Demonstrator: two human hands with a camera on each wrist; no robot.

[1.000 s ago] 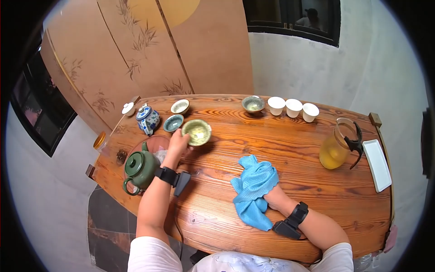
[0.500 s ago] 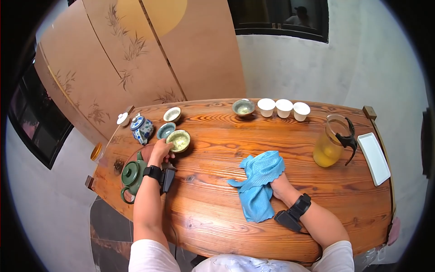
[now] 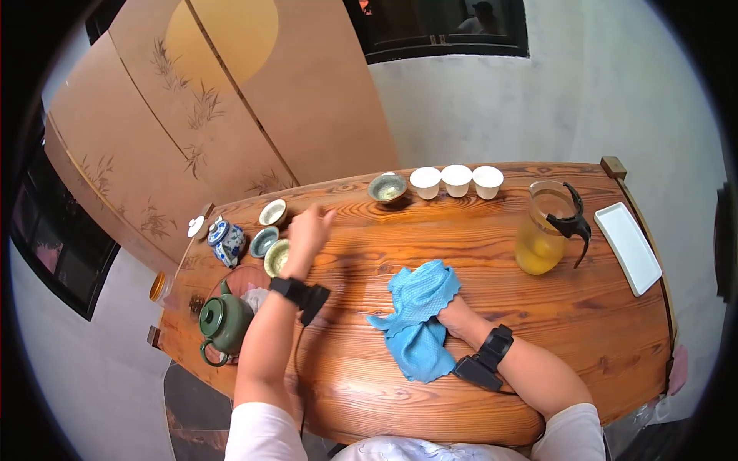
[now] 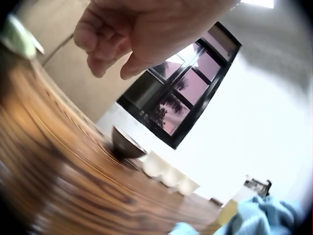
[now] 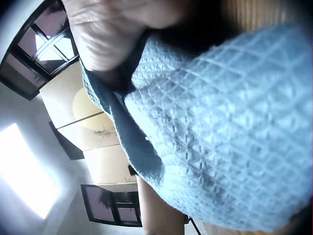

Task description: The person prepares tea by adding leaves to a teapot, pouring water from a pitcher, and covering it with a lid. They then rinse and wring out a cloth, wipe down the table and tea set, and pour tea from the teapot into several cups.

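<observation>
My left hand (image 3: 309, 235) is raised over the table with its fingers loosely bent, and the left wrist view shows nothing in them. Just behind it stands a yellow-green tea cup (image 3: 274, 260), partly covered by the hand and forearm. A dark blue tea cup (image 3: 264, 243) and a pale tea cup (image 3: 273, 213) stand close by. On the right, my right hand (image 3: 462, 317) grips a crumpled light blue cloth (image 3: 421, 349) on the tabletop. The cloth's waffle texture fills much of the right wrist view, and its folds hide the fingers.
At the left are a green teapot (image 3: 223, 326), a blue-and-white teapot (image 3: 227, 244) and a jar with an orange lid (image 3: 160, 287). Along the far edge stand a grey-green bowl (image 3: 387, 188) and white cups (image 3: 457, 180). A glass pitcher (image 3: 538, 242) and a white tray (image 3: 629, 250) are rightward.
My left hand set the yellow-green cup down beside the dark blue one, let go, and moved away up and to the right. The right hand stays on the cloth. The head view has shifted.
</observation>
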